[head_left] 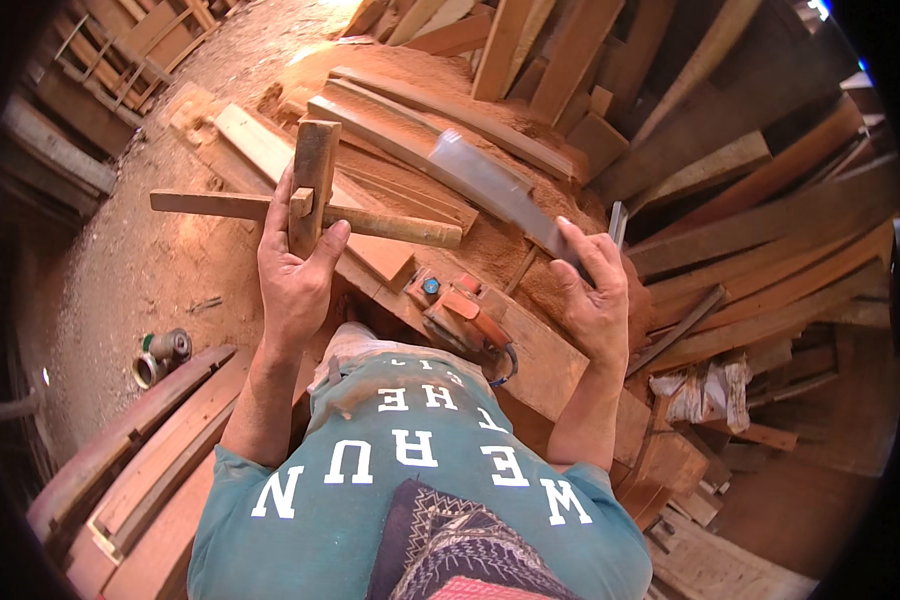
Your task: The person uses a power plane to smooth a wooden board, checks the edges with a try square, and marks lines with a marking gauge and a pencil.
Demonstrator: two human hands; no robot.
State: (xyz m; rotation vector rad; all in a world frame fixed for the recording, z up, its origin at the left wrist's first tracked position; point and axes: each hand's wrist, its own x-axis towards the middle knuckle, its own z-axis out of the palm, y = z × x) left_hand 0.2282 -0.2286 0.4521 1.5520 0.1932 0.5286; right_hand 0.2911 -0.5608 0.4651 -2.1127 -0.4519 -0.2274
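My left hand (295, 285) is closed around a wooden marking gauge (315, 165), a thick upright block crossed by a long thin bar with a small wedge beside it. The bar points left and right above the bench. On the right, my right hand (598, 290) grips the near end of a long flat grey strip (485, 180), which looks like metal and is blurred at its far end. Between my hands, lower down, an orange-red electric planer (470, 310) with a blue knob rests on the wooden bench (545, 350). A pale board (370, 245) lies under the gauge.
Sawdust (410, 75) covers the ground beyond the bench, with long timbers (510, 140) lying in it. Many planks (790, 180) lean and pile up on the right. More boards (170, 410) lie at lower left, near small round metal parts (160, 355).
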